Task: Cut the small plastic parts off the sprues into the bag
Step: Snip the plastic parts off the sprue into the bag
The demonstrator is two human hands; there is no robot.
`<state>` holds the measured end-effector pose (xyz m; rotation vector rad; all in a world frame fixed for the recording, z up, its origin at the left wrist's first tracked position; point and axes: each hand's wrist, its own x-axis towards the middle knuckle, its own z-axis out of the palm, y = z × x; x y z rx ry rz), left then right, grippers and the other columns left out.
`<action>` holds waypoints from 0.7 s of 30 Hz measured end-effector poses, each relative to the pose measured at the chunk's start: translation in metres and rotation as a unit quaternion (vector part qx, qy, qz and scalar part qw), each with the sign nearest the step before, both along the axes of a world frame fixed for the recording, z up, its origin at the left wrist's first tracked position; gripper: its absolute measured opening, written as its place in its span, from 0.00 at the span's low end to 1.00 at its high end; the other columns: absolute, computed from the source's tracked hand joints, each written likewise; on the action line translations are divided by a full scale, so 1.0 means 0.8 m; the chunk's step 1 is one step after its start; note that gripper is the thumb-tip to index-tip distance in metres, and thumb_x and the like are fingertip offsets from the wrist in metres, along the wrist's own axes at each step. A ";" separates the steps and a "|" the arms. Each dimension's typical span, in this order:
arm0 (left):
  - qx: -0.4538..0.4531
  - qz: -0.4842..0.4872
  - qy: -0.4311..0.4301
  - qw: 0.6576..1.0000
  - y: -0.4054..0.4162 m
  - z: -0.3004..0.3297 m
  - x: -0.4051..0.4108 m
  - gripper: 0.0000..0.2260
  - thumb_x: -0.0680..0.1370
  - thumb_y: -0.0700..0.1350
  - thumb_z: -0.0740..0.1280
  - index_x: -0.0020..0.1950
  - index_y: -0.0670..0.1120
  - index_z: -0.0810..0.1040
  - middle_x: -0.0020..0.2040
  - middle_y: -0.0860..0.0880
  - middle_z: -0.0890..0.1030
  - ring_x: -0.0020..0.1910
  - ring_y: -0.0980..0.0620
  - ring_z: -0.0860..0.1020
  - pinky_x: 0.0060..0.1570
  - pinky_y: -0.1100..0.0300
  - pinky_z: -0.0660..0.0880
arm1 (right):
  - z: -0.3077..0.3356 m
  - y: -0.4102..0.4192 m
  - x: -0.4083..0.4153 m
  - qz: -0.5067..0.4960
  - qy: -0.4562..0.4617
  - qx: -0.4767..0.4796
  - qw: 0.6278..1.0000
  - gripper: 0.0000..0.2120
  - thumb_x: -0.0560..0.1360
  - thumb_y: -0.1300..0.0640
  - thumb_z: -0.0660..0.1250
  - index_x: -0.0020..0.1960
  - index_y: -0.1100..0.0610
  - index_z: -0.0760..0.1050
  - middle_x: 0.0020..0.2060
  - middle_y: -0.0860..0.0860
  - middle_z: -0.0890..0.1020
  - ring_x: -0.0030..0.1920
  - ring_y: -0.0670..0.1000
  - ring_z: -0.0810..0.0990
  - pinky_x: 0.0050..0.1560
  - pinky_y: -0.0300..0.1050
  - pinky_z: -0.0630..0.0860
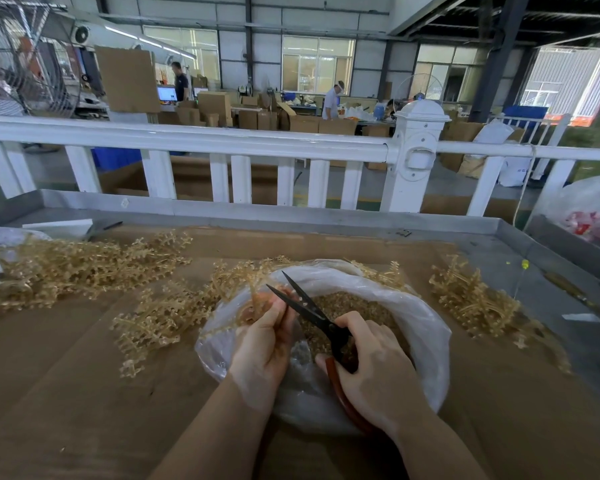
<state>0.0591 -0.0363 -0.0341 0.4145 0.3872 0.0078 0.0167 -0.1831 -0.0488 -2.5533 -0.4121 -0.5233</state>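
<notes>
1. Head view, looking down on a cardboard-covered counter [66,393] with a raised metal rim.
2. Left hand [262,344] curled round a tan sprue [257,299], held over the open clear bag [416,327].
3. Right hand [374,362] gripping red-handled scissors [312,313], black blades parted, tips beside the sprue.
4. Cut small parts [368,306] heaped inside the bag, partly hidden by both hands.
5. More sprues: large pile far left [84,265], another just left of the bag [163,317], a third on the right [475,299].
6. White railing [222,140] behind the counter; beyond it cardboard boxes [302,123] and people standing at work.
7. Wire-caged fan [25,64] upper left.
</notes>
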 end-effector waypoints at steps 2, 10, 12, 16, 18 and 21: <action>0.008 0.001 0.003 1.000 0.000 -0.001 0.001 0.07 0.78 0.31 0.60 0.44 0.36 0.76 0.31 0.44 0.82 0.29 0.53 0.82 0.34 0.61 0.79 | 0.000 0.000 0.001 0.003 -0.001 -0.001 1.000 0.18 0.72 0.40 0.66 0.60 0.44 0.69 0.51 0.42 0.76 0.53 0.44 0.72 0.54 0.37 0.70; 0.020 0.003 0.000 1.000 -0.001 -0.004 0.004 0.05 0.77 0.30 0.61 0.47 0.36 0.76 0.33 0.43 0.83 0.30 0.52 0.83 0.35 0.60 0.80 | -0.001 0.001 0.002 0.017 -0.021 0.006 1.000 0.16 0.71 0.40 0.68 0.52 0.47 0.70 0.41 0.38 0.72 0.43 0.42 0.71 0.42 0.32 0.65; 0.022 0.005 -0.002 1.000 -0.001 -0.004 0.005 0.06 0.77 0.30 0.61 0.46 0.36 0.76 0.32 0.43 0.83 0.30 0.52 0.83 0.31 0.62 0.80 | -0.001 0.001 0.003 0.020 -0.026 0.008 0.999 0.16 0.70 0.40 0.69 0.50 0.48 0.69 0.39 0.39 0.73 0.41 0.42 0.71 0.40 0.31 0.65; 0.028 0.006 -0.010 1.000 0.000 -0.005 0.004 0.05 0.76 0.29 0.62 0.45 0.34 0.77 0.34 0.42 0.84 0.32 0.51 0.83 0.30 0.62 0.80 | -0.001 0.001 0.005 0.013 -0.047 -0.007 0.999 0.17 0.69 0.41 0.71 0.47 0.49 0.69 0.35 0.39 0.71 0.36 0.41 0.69 0.35 0.28 0.61; 0.030 0.007 -0.011 0.999 0.001 -0.006 0.004 0.05 0.76 0.29 0.62 0.46 0.34 0.77 0.34 0.42 0.84 0.33 0.50 0.84 0.30 0.62 0.80 | -0.001 0.001 0.005 0.006 -0.057 -0.012 0.998 0.17 0.68 0.42 0.72 0.47 0.50 0.70 0.34 0.38 0.70 0.34 0.40 0.68 0.33 0.25 0.59; 0.049 0.012 -0.003 0.999 0.001 -0.008 0.005 0.04 0.76 0.29 0.63 0.45 0.34 0.77 0.37 0.42 0.83 0.33 0.51 0.83 0.31 0.62 0.80 | -0.003 0.002 0.005 -0.002 -0.068 -0.016 0.998 0.18 0.67 0.43 0.75 0.47 0.51 0.71 0.32 0.39 0.72 0.32 0.41 0.70 0.32 0.25 0.58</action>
